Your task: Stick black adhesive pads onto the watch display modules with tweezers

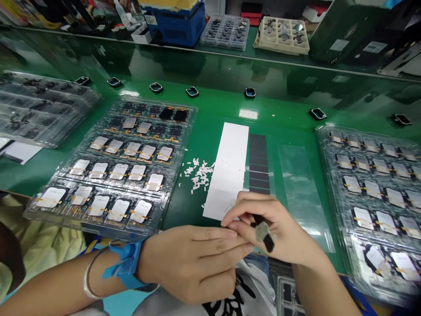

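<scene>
At the lower centre of the frame, just past the near end of a white strip (226, 171), the two hands meet. The strip lies on the green counter (213, 112) beyond them, its long axis running up the frame and leaning a little right. The right hand (228, 224) is the nearer, its bent fingers overlapping the strip's lower right corner in view; whether they touch it, I cannot tell. Its thumb and index finger are pressed together at the left hand's fingertips, and anything pinched there is hidden. A dark-ended tool (268, 241) sits within its grip, the black end pointing down the frame. The left hand (197, 261) lies palm inward, fingers straight and close together; its thumb is out of sight. A dark strip sheet (258, 153) runs alongside, right of the white one.
</scene>
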### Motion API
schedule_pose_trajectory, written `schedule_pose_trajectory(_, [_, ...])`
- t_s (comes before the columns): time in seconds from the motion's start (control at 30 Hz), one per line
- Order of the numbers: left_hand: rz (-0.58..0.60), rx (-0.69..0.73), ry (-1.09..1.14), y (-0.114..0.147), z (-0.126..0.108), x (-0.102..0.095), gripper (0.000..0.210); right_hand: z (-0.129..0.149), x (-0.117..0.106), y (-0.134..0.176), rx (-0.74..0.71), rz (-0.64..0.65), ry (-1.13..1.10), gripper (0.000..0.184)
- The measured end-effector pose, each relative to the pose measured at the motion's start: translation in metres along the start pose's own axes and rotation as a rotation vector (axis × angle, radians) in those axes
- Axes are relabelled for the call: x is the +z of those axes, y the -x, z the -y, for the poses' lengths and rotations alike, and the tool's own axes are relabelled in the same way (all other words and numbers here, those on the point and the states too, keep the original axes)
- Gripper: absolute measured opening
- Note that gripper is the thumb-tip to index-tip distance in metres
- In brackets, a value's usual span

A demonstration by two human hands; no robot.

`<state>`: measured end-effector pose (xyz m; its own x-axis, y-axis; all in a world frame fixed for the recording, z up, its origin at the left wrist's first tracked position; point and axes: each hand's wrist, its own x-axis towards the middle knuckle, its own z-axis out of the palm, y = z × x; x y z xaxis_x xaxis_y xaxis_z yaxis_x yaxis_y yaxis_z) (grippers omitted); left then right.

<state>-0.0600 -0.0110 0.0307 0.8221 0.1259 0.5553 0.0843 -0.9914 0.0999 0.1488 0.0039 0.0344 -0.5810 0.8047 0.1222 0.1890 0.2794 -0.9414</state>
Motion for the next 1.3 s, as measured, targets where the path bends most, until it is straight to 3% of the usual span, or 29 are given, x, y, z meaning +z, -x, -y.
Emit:
schedule_pose_trajectory(0.13, [-0.046, -0.150, 0.083, 0.006, -0.007, 0.003, 0.019, -0.008, 0.002, -0.006, -0.011, -0.187, 0.221, 0.018])
schedule_pose_trajectory(0.2, [-0.126, -0.371, 0.208, 0.009, -0.013, 0.008, 0.020, -0.010, 0.000, -0.010, 0.027, -0.291, 0.359, 0.009])
schedule_pose_trajectory(0.27, [-0.256, -0.696, 0.409, 0.010, -0.017, 0.015, 0.024, -0.009, -0.004, -0.014, 0.107, -0.339, 0.492, 0.009])
schedule_pose_trajectory(0.37, [-0.527, -1.129, 0.769, 0.006, -0.018, 0.029, 0.026, -0.009, -0.010, -0.020, 0.206, -0.300, 0.581, 0.032])
schedule_pose_trajectory(0.43, [-0.678, -1.231, 0.940, 0.001, -0.013, 0.036, 0.021, -0.012, -0.012, -0.023, 0.208, -0.285, 0.532, 0.050])
schedule_pose_trajectory(0.47, [-0.717, -1.246, 0.987, -0.001, -0.009, 0.039, 0.018, -0.014, -0.012, -0.025, 0.196, -0.309, 0.489, 0.047])
schedule_pose_trajectory(0.57, [-0.716, -1.258, 1.041, -0.006, 0.003, 0.044, 0.016, -0.020, -0.009, -0.026, 0.131, -0.428, 0.367, 0.012])
schedule_pose_trajectory(0.67, [-0.679, -1.249, 1.004, -0.007, 0.010, 0.046, 0.013, -0.021, -0.003, -0.024, -0.003, -0.463, 0.336, 0.004])
schedule_pose_trajectory(0.77, [-0.663, -1.226, 0.914, -0.005, 0.011, 0.046, 0.009, -0.019, 0.002, -0.021, -0.071, -0.446, 0.300, 0.013])
schedule_pose_trajectory(0.9, [-0.639, -1.225, 0.887, -0.004, 0.009, 0.046, 0.008, -0.014, 0.003, -0.020, -0.021, -0.439, 0.254, 0.008])
schedule_pose_trajectory(1.13, [-0.629, -1.202, 0.917, -0.004, 0.008, 0.049, 0.005, -0.012, 0.008, -0.019, -0.280, -0.437, 0.658, 0.015])
schedule_pose_trajectory(1.3, [-0.638, -1.203, 0.884, -0.004, 0.008, 0.050, 0.008, -0.018, 0.009, -0.017, -0.333, -0.403, 0.821, 0.020])
